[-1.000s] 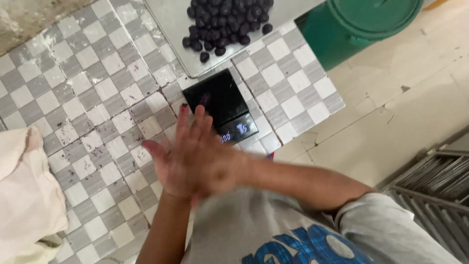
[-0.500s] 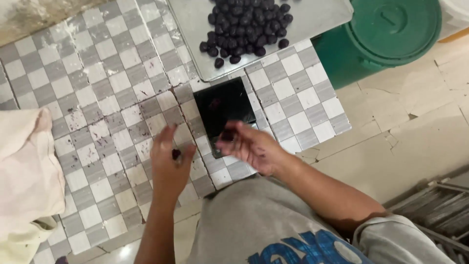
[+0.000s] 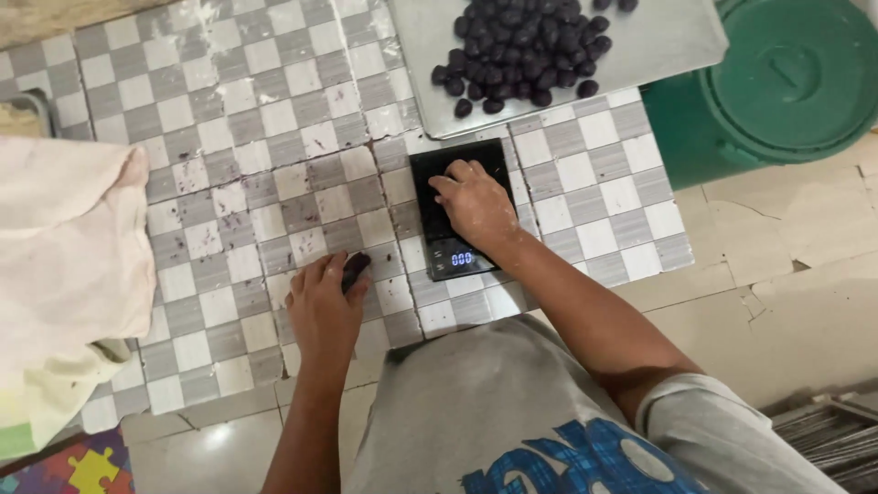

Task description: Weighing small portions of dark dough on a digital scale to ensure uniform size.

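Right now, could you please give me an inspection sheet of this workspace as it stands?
Surface: grey-and-white checked tiled counter, flecked with dark smears.
Job's things: black digital kitchen scale, display lit; dark lump; grey metal tray with a heap of small dark balls.
Clutter: cream cloth draped at the counter's edge.
Hands: left hand on the counter, fingers on the dark lump; right hand resting on the scale platform.
Cables: nothing seen.
Surroundings: green plastic lidded bin, cracked pale floor, colourful puzzle mat.
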